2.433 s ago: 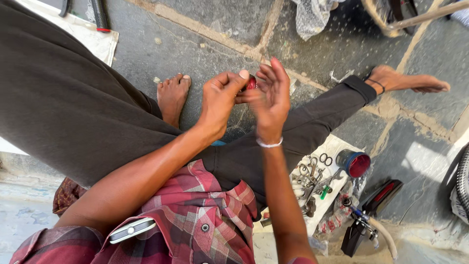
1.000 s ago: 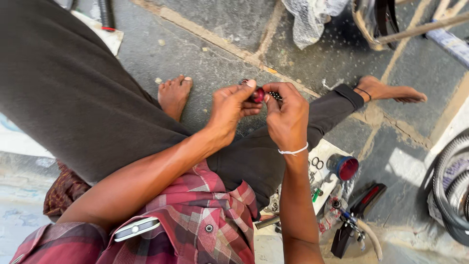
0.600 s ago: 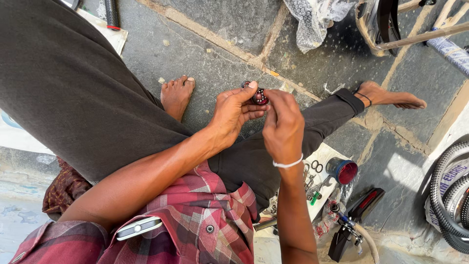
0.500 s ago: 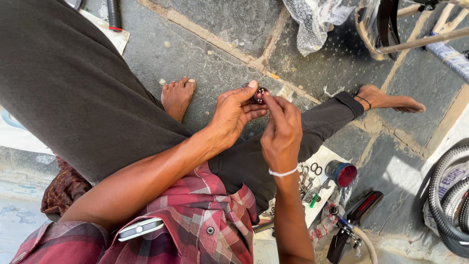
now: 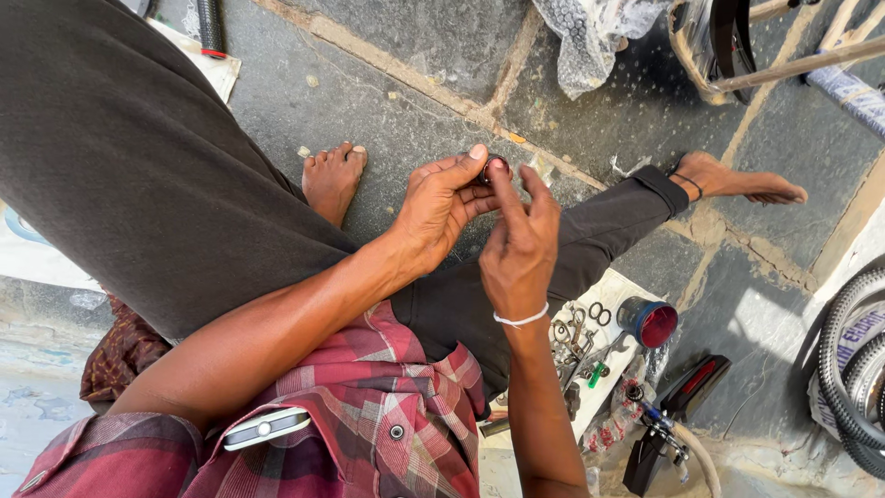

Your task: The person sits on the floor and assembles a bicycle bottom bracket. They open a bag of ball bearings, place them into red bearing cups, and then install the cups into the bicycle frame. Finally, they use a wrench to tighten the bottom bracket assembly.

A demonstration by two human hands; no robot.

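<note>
A red-capped round tin [image 5: 648, 323] lies beside small metal tools [image 5: 579, 339]. The left hand [image 5: 442, 210] pinches a small dark round part [image 5: 492, 167]; the right hand [image 5: 518, 249], fingers loosely spread, touches it. Both hands sit slightly lower than earlier.

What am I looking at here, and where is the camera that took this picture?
The camera sits on a person's head and looks straight down, so you see their own arms, lap and bare feet. There is no machine: two bare hands do the work. The left hand pinches a small round dark part between thumb and fingers. The right hand, with a white band at the wrist, has its fingers raised right beside that part; whether they grip it I cannot tell. The person sits on a stone floor. By the right leg a white sheet holds small metal bits, rings and a blue cup with a red inside. Tyres lie at the right edge.
</note>
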